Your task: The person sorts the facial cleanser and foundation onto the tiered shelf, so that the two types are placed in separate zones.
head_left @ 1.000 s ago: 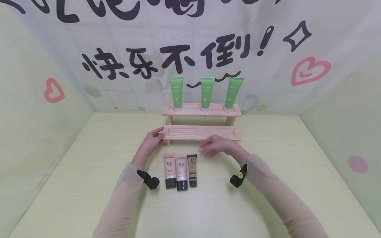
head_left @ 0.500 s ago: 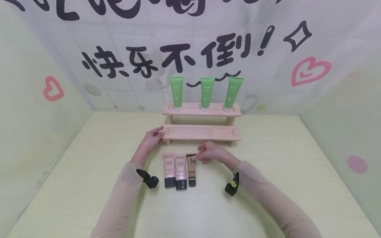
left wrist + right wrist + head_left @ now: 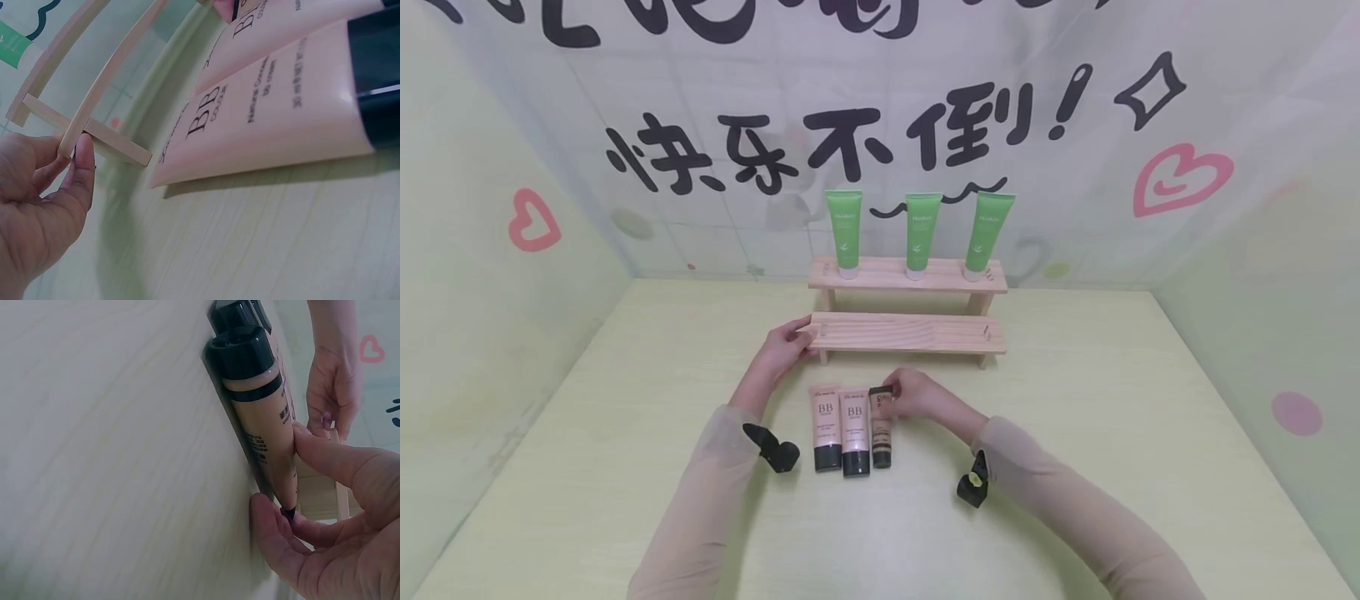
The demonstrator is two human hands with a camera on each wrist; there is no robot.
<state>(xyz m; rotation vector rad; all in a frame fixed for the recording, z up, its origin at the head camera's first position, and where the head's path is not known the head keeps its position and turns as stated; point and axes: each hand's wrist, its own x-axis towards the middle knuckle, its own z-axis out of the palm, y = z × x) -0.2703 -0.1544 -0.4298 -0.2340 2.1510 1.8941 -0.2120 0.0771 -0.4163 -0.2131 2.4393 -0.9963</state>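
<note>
My left hand [image 3: 782, 350] pinches the left end of the lower board of a two-tier wooden rack [image 3: 917, 333]; in the left wrist view the thumb and fingertips [image 3: 84, 150] sit on either side of that board. My right hand [image 3: 916, 395] grips the flat crimped end of a tan tube with a black cap [image 3: 882, 446]. Seen from the right wrist, the thumb lies on the tube's face and other fingers curl by its dark end [image 3: 287, 514]. Two pink BB cream tubes [image 3: 826, 425] lie flat to its left, caps toward me.
Three green tubes [image 3: 922, 233] stand on their caps along the rack's upper board [image 3: 880, 275]. Behind the rack rises a white printed backdrop [image 3: 737, 242], and walls flank the pale wood table [image 3: 1075, 375] on both sides.
My right hand has come down and left from the rack's front edge onto the tan tube and taken hold of its end. The left hand keeps its place on the rack.
</note>
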